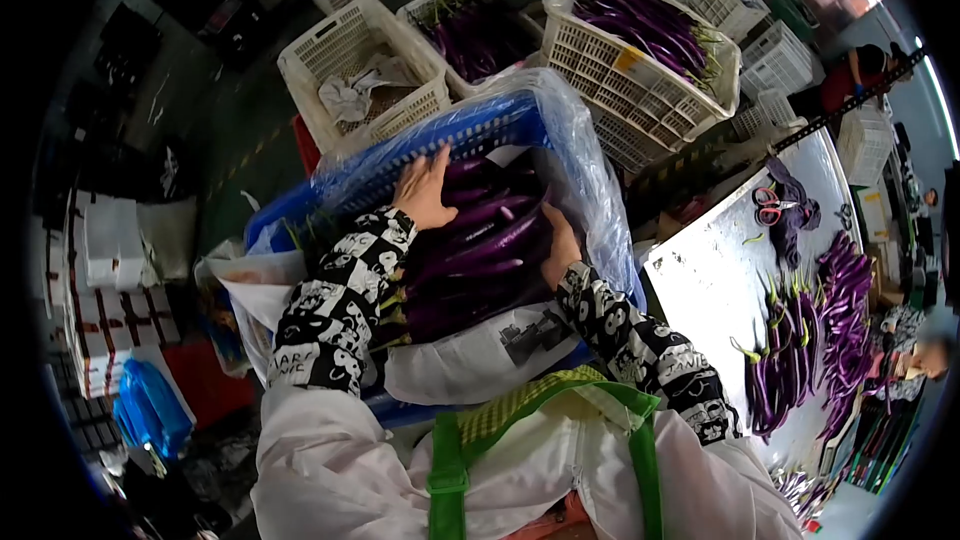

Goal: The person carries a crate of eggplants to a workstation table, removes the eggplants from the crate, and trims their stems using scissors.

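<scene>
Long purple eggplants [470,250] lie side by side in a blue crate [390,165] lined with clear plastic [590,160] and white printed paper [470,365]. Over the far left part of the crate, my left hand [427,190] is spread with its fingers pointing away from me, at the edge of the eggplants. At the right end of the pile, my right hand [562,248] rests along the eggplant tips, its fingers extended and partly hidden. Neither hand is closed around an eggplant.
Beyond the blue crate stand a cream crate [365,70] with crumpled paper and another cream crate [640,70] full of eggplants. To the right, a metal table [700,270] bears loose eggplants [785,360] and red-handled scissors [770,206]. A person [860,70] is at the far right.
</scene>
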The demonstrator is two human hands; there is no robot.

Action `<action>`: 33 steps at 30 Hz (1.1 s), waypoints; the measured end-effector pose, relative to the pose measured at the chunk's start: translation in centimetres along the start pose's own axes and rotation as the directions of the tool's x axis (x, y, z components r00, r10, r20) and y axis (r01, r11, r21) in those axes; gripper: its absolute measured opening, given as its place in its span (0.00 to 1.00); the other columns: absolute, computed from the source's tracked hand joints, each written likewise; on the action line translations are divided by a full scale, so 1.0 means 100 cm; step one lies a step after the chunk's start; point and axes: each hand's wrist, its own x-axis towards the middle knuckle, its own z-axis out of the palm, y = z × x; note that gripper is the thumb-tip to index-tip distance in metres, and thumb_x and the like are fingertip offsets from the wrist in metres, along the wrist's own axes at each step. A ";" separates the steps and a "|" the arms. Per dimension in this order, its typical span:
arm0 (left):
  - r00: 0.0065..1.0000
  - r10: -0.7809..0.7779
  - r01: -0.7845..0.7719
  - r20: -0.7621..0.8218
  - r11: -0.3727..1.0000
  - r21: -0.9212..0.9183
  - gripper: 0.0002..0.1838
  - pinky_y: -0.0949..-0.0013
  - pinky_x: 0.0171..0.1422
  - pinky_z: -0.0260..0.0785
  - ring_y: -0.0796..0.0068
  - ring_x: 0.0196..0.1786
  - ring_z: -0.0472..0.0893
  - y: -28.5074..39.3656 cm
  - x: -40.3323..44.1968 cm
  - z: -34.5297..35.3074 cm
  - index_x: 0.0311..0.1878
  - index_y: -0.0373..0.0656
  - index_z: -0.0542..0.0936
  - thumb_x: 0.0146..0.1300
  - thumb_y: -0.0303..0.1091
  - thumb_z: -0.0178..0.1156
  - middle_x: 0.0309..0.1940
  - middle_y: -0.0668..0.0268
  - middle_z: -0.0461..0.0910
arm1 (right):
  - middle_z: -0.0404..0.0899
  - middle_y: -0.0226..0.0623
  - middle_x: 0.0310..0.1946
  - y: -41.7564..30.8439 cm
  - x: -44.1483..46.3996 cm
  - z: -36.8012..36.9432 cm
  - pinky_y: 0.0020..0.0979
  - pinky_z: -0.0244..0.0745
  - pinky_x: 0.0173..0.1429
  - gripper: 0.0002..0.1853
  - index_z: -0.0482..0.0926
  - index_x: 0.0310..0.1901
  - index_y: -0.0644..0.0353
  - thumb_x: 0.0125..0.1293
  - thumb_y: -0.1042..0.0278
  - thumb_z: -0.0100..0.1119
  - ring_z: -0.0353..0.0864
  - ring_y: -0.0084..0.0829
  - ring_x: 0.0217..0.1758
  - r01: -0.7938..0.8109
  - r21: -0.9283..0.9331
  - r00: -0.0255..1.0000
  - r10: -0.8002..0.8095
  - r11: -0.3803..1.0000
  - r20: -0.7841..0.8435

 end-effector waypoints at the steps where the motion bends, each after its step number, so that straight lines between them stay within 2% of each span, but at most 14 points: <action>1: 0.999 -0.020 0.019 0.039 0.999 0.035 0.50 0.53 0.69 0.56 0.49 0.60 0.67 -0.002 0.003 0.003 0.70 0.40 0.57 0.45 0.46 0.70 0.58 0.55 0.69 | 0.69 0.45 0.63 0.007 0.006 0.008 0.34 0.58 0.72 0.37 0.64 0.65 0.59 0.50 0.88 0.58 0.66 0.39 0.68 -0.032 0.287 0.994 0.061 0.957 -0.093; 2: 0.984 0.135 -0.118 -0.119 0.983 0.139 0.43 0.53 0.66 0.58 0.50 0.58 0.68 -0.005 0.003 0.010 0.64 0.39 0.67 0.45 0.47 0.70 0.53 0.56 0.72 | 0.71 0.44 0.61 0.014 0.013 0.016 0.34 0.59 0.72 0.35 0.66 0.64 0.59 0.51 0.85 0.60 0.66 0.37 0.68 -0.005 0.530 0.976 0.120 0.848 -0.184; 4: 0.942 0.242 -0.218 -0.233 0.968 0.125 0.30 0.53 0.58 0.62 0.53 0.53 0.71 0.001 0.005 0.013 0.50 0.40 0.77 0.44 0.46 0.69 0.44 0.57 0.76 | 0.77 0.41 0.53 -0.026 0.015 0.002 0.33 0.61 0.70 0.24 0.74 0.57 0.59 0.56 0.70 0.62 0.70 0.35 0.65 -0.492 0.854 0.766 0.550 0.170 0.332; 6: 0.849 0.362 -0.411 -0.385 0.911 -0.049 0.20 0.52 0.52 0.63 0.51 0.47 0.72 0.003 0.015 0.033 0.39 0.41 0.80 0.45 0.43 0.68 0.35 0.57 0.77 | 0.80 0.36 0.48 -0.055 -0.009 0.005 0.32 0.63 0.66 0.19 0.79 0.48 0.57 0.57 0.57 0.63 0.74 0.32 0.57 -0.303 0.814 0.945 0.265 0.496 0.190; 7: 0.846 0.369 -0.455 -0.384 0.876 -0.160 0.14 0.52 0.50 0.64 0.50 0.44 0.73 0.011 0.017 0.035 0.37 0.40 0.79 0.48 0.36 0.66 0.31 0.55 0.77 | 0.81 0.36 0.45 -0.048 -0.005 0.014 0.34 0.66 0.63 0.19 0.79 0.48 0.64 0.57 0.62 0.65 0.76 0.32 0.53 -0.315 0.821 0.922 0.359 0.477 0.145; 11: 0.929 0.340 -0.369 -0.144 0.866 -0.338 0.20 0.56 0.67 0.57 0.46 0.62 0.66 0.011 0.004 0.042 0.57 0.38 0.75 0.66 0.39 0.56 0.61 0.48 0.67 | 0.74 0.44 0.54 -0.052 -0.003 0.010 0.32 0.63 0.66 0.39 0.68 0.60 0.67 0.50 0.54 0.72 0.72 0.33 0.59 -0.266 0.749 0.943 0.326 0.607 0.070; 12: 0.919 0.381 -0.386 -0.102 0.810 -0.441 0.22 0.57 0.70 0.54 0.47 0.65 0.64 0.006 0.000 0.040 0.61 0.37 0.73 0.71 0.41 0.48 0.63 0.49 0.66 | 0.74 0.42 0.58 -0.027 0.005 0.029 0.32 0.61 0.69 0.39 0.69 0.62 0.66 0.52 0.51 0.71 0.71 0.33 0.62 -0.201 0.691 0.905 0.401 0.695 -0.140; 14: 0.927 0.374 -0.324 -0.026 0.764 -0.559 0.24 0.57 0.73 0.51 0.48 0.68 0.62 0.004 -0.007 0.036 0.63 0.37 0.71 0.72 0.42 0.42 0.65 0.49 0.65 | 0.74 0.39 0.60 -0.045 -0.011 0.002 0.32 0.59 0.71 0.38 0.71 0.62 0.65 0.54 0.49 0.69 0.70 0.33 0.64 -0.485 0.791 0.875 0.226 0.373 0.429; 16: 0.910 0.412 -0.330 0.043 0.784 -0.526 0.41 0.56 0.71 0.55 0.50 0.69 0.61 0.009 -0.014 0.027 0.64 0.34 0.66 0.57 0.58 0.61 0.66 0.50 0.62 | 0.74 0.35 0.61 -0.020 -0.003 0.013 0.32 0.59 0.71 0.34 0.74 0.60 0.63 0.56 0.50 0.68 0.70 0.31 0.64 -0.510 0.757 0.858 0.179 0.409 0.481; 17: 0.909 0.414 -0.360 0.035 0.827 -0.432 0.45 0.55 0.69 0.57 0.49 0.67 0.62 0.018 -0.019 0.024 0.62 0.34 0.65 0.49 0.57 0.68 0.65 0.50 0.61 | 0.74 0.36 0.61 -0.006 0.005 0.018 0.32 0.59 0.71 0.34 0.73 0.61 0.60 0.57 0.48 0.66 0.69 0.32 0.65 -0.472 0.784 0.866 0.046 0.404 0.498; 20: 0.947 0.320 -0.312 -0.008 0.918 -0.246 0.52 0.54 0.64 0.62 0.50 0.61 0.65 0.048 -0.026 0.026 0.56 0.36 0.64 0.29 0.50 0.81 0.60 0.50 0.60 | 0.75 0.37 0.60 -0.038 -0.001 0.008 0.34 0.59 0.71 0.28 0.73 0.61 0.59 0.63 0.52 0.60 0.70 0.33 0.65 -0.509 0.716 0.861 0.284 0.477 0.423; 25: 0.989 0.144 -0.130 -0.024 0.793 -0.596 0.49 0.59 0.64 0.62 0.58 0.57 0.70 0.018 -0.012 0.043 0.62 0.38 0.63 0.32 0.32 0.77 0.54 0.54 0.69 | 0.73 0.48 0.54 -0.032 -0.003 0.029 0.36 0.73 0.57 0.43 0.65 0.60 0.69 0.44 0.58 0.74 0.74 0.37 0.56 -0.325 0.655 0.945 0.213 0.682 0.248; 31: 0.935 0.213 -0.041 0.283 0.859 -0.510 0.43 0.62 0.61 0.65 0.66 0.54 0.73 0.014 -0.023 0.008 0.56 0.39 0.70 0.30 0.33 0.78 0.52 0.60 0.73 | 0.70 0.47 0.53 -0.048 -0.025 0.033 0.36 0.73 0.57 0.57 0.52 0.67 0.66 0.35 0.61 0.79 0.73 0.37 0.56 -0.362 0.613 0.931 0.308 0.702 0.198; 33: 0.930 0.192 0.019 0.314 0.827 -0.562 0.43 0.64 0.60 0.67 0.67 0.50 0.77 0.024 -0.017 0.002 0.56 0.37 0.71 0.33 0.38 0.80 0.47 0.61 0.78 | 0.69 0.47 0.55 -0.016 -0.007 0.057 0.38 0.74 0.55 0.60 0.49 0.68 0.64 0.33 0.65 0.80 0.72 0.36 0.56 -0.009 0.547 0.996 0.059 0.837 -0.073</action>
